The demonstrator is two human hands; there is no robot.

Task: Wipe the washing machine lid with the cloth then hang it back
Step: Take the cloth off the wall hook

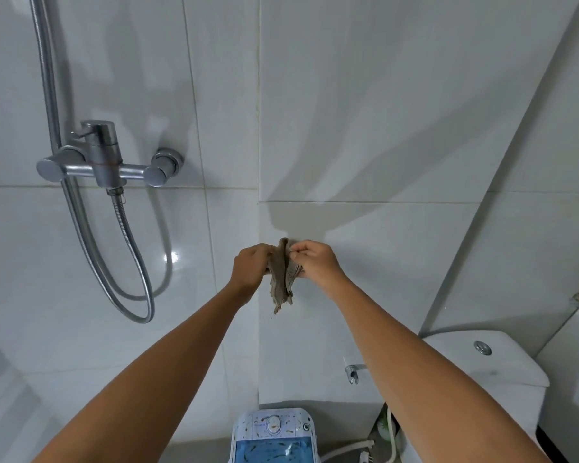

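Cloth (283, 279): one, brownish and bunched, held up against the far tiled wall (381, 128), well above the washing machine (274, 436); no hook or peg can be made out behind it.
Washing machine: one, small, at the near bottom edge; its blue lid (274, 451) is only partly in view.
Toilet cistern (492, 359): one, right, with one flush button (482, 347).
Shower mixer (104, 158): one, far left, with one hose (127, 262) looping below it.
Hands: two. Left hand (251, 269) has its fingers curled onto the cloth's left side; right hand (316, 264) pinches the top edge with fingers clamped together.
Risk, drop: if either pinch loosens before the cloth catches on its hanger, it likely falls onto the machine.
Risk, snag: tugging the bunched folds could leave it hanging by a loose corner.
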